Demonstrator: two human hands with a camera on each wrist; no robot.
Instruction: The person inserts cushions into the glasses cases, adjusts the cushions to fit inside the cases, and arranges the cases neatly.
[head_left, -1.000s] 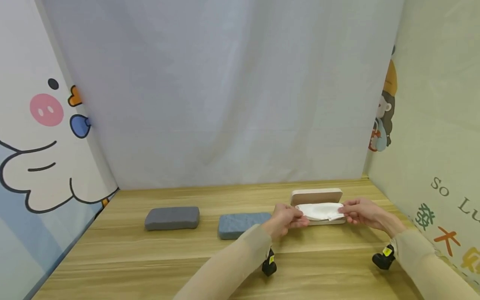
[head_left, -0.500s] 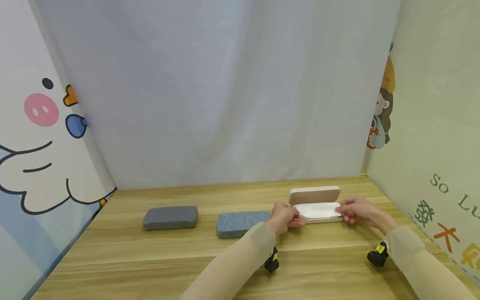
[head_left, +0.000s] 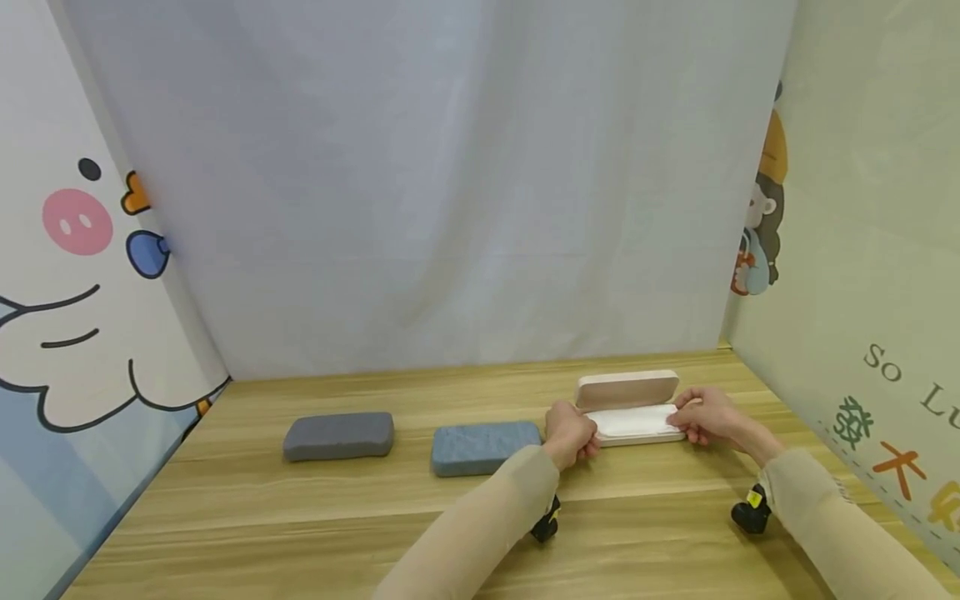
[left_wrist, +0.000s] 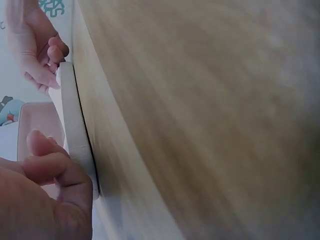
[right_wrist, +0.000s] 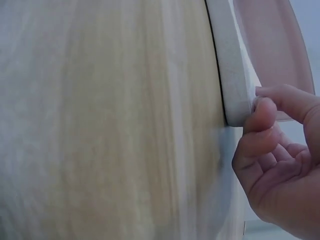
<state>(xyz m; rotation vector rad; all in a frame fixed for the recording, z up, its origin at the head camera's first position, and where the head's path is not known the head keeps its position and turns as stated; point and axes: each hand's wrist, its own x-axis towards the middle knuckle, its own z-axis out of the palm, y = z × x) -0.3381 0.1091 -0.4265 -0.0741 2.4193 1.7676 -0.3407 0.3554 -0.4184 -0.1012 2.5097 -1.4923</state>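
Note:
A glasses case (head_left: 637, 438) with a pale outside and a pinkish lining stands with its lid (head_left: 628, 390) raised, at the right of the table. A white cloth (head_left: 633, 422) lies flat in its lower half. My right hand (head_left: 712, 417) pinches the cloth's right end between thumb and forefinger at the case's corner. At the left end is my left hand (head_left: 570, 432), its fingers bent close to the rim. In the left wrist view a fingertip (left_wrist: 40, 142) of that hand reaches over the case's edge; what it touches is hidden.
A blue case (head_left: 480, 448) lies just left of my left hand, and a grey case (head_left: 339, 436) farther left; both are closed. Wood-grain table (head_left: 300, 525) extends in front. A pale curtain (head_left: 420, 208) hangs behind, with printed panels at both sides.
The white cloth has gone down from above the case into its lower half and lies flatter. My left hand has drawn slightly left, its fingers more bent; the right stays at the right end.

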